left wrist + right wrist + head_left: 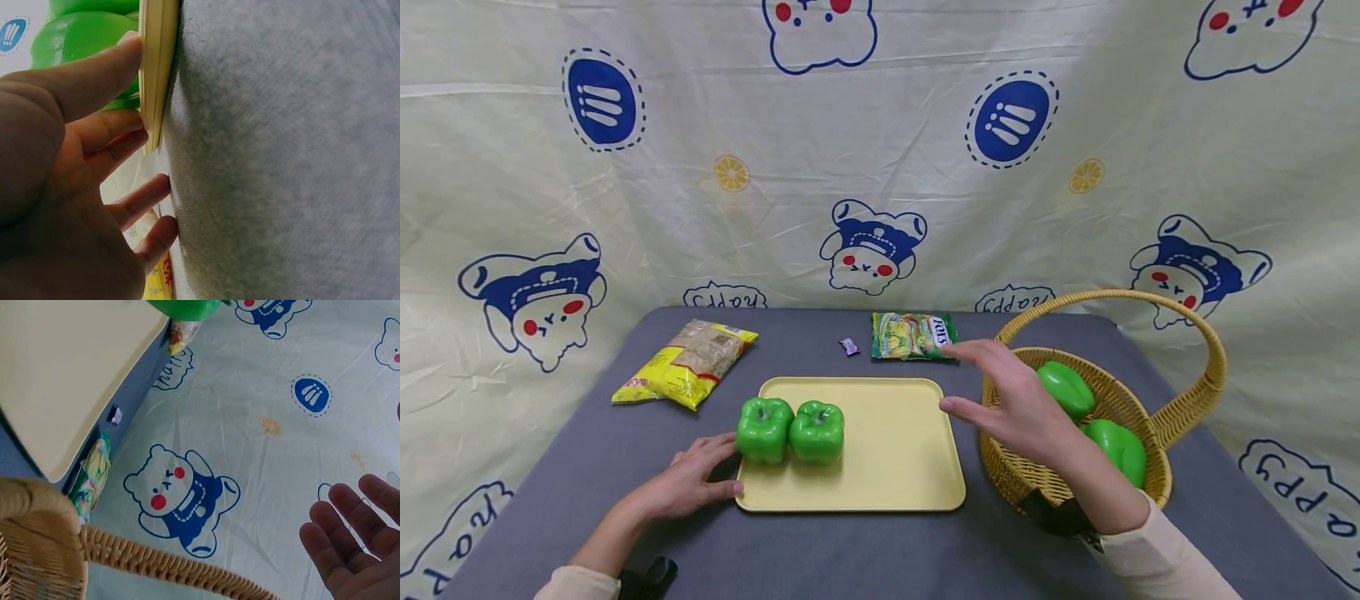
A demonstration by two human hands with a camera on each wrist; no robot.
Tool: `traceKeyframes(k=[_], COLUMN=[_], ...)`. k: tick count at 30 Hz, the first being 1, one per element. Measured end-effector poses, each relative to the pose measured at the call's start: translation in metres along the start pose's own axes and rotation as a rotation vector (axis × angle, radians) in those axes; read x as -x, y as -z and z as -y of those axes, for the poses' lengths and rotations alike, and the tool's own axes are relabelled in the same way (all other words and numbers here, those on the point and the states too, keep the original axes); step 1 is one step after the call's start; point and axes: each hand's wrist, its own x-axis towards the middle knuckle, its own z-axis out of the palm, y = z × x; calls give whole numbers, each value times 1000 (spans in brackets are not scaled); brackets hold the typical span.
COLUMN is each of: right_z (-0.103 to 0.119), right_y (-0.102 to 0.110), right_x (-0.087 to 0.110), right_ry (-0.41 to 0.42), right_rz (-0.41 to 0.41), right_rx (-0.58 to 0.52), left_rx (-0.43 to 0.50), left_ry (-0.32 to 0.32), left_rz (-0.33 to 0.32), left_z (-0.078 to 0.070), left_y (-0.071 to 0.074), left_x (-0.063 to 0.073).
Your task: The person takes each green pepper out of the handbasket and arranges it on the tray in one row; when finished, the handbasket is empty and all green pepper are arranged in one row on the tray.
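Note:
Two green bell peppers, a left one and a right one, stand side by side on the left part of a pale yellow tray. My left hand is at the tray's left side; in the left wrist view its thumb and a finger touch the tray's edge, fingers loosely extended. Above the left rim of a wicker basket hovers my right hand, fingers apart and holding nothing. Inside the basket lie two more green peppers, one behind and one nearer, partly hidden by the right arm.
A yellow snack bag lies behind the tray at left. At the back are a small purple wrapped piece and a green packet. The basket's tall handle arches up at right. A printed cloth hangs behind the table.

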Motion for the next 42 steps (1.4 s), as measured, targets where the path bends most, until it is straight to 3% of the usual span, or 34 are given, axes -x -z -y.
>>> traceKeyframes(k=[14, 25, 34, 42], right_z=[-28, -50, -77, -93], right_y=[19, 29, 29, 30], right_x=[18, 28, 29, 26], right_ry=[-60, -188, -246, -338], right_rz=[-89, -82, -101, -37], right_rx=[56, 70, 58, 18], left_rx=[14, 25, 16, 22], left_ry=[-2, 7, 7, 7], left_rz=[0, 23, 17, 18], left_z=[1, 2, 2, 2], left_y=[-1, 0, 0, 0], left_x=[-1, -2, -1, -1])
